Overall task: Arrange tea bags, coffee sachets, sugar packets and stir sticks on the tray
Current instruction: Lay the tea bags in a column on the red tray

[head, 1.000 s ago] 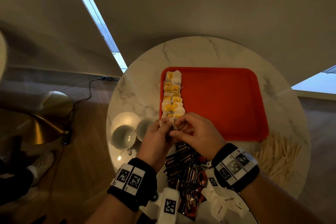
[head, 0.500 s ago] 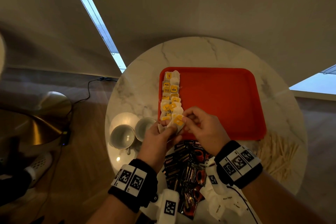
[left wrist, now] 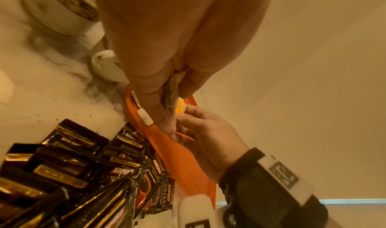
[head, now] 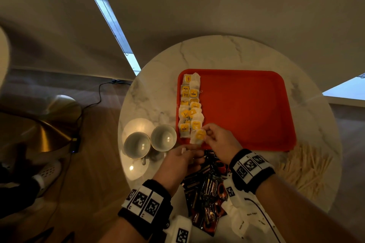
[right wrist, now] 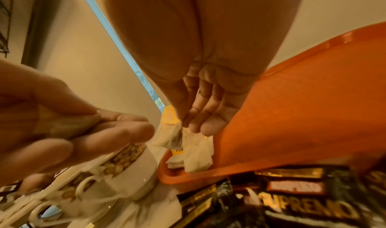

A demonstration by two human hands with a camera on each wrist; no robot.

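The white paper tea bag with a yellow tag (head: 198, 136) hangs from my right hand (head: 221, 142), pinched at its top edge between thumb and fingertips, over the tray's near left corner, at about seven o'clock on the red rectangular plastic tray (head: 246, 108). The right wrist view shows this bag (right wrist: 170, 137) dangling just above the bags already lying inside the tray's rim (right wrist: 208, 175).

Beyond it, toward twelve o'clock, a double column of white tea bags with yellow tags (head: 189, 104) runs along the tray's left edge, overlapping one another. The remaining tray surface at three o'clock is bare red.

My left hand (head: 183, 161) sits at six o'clock from the held bag, just outside the tray's near rim, fingers curled round a small bunch of pale tea bags (left wrist: 171, 96) squeezed between thumb and fingers.

Under both wrists, at six o'clock on the round white marble table (head: 227, 53), lies a heap of black and gold coffee sachets (head: 205, 193). White sugar packets (head: 237, 217) lie just right of them. A loose pile of pale wooden stir sticks (head: 304, 169) spreads at four o'clock, beside the tray's near right corner. Two white patterned teacups (head: 150, 142) stand touching at nine o'clock, left of the tray.
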